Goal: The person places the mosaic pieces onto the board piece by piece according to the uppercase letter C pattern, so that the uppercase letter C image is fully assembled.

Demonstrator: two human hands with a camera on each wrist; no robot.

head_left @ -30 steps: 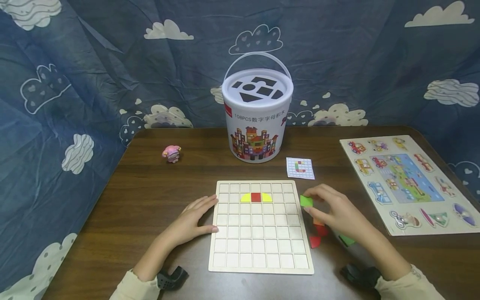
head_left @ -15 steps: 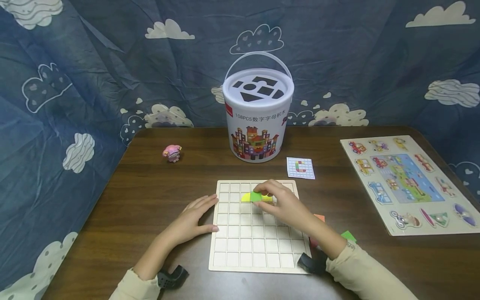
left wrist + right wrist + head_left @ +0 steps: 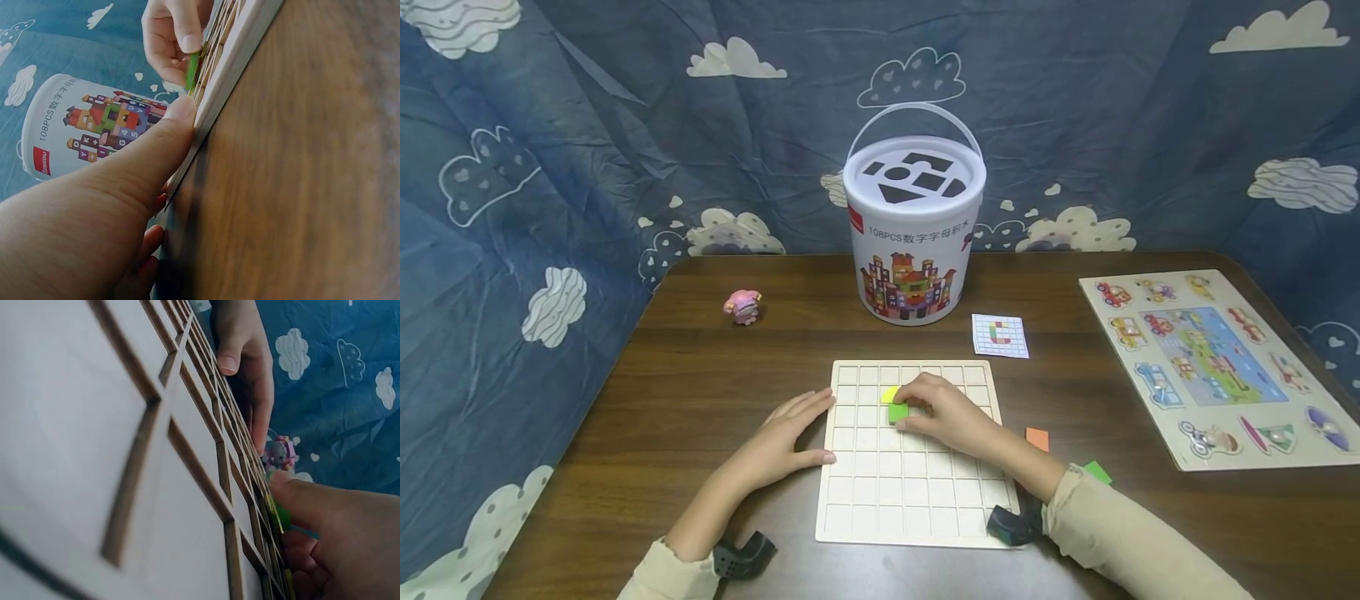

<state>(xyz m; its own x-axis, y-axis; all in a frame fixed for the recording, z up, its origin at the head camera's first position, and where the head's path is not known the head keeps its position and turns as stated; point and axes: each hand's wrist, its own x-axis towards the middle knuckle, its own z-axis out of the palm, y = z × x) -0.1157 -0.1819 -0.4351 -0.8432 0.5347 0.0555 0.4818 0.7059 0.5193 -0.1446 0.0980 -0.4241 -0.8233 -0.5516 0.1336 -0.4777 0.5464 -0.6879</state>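
Observation:
A pale wooden grid board lies flat before me. My right hand pinches a green square tile between thumb and fingers, over the cell just below a yellow rounded piece. In the left wrist view the green tile appears edge-on, close over the board. The red square and second yellow piece seen earlier are hidden behind the right hand. My left hand touches the board's left edge, fingers extended and thumb apart. In the right wrist view, the right thumb is against the green tile.
Right of the board lie an orange tile and another green tile, partly beside the right forearm. A small pattern card, a white bucket and a pink toy figure stand farther back. A picture puzzle board lies at right.
My right hand has taken the green tile from the board's right side, carried it left over the red square, then down to the cell below the left yellow piece. The left hand stays put.

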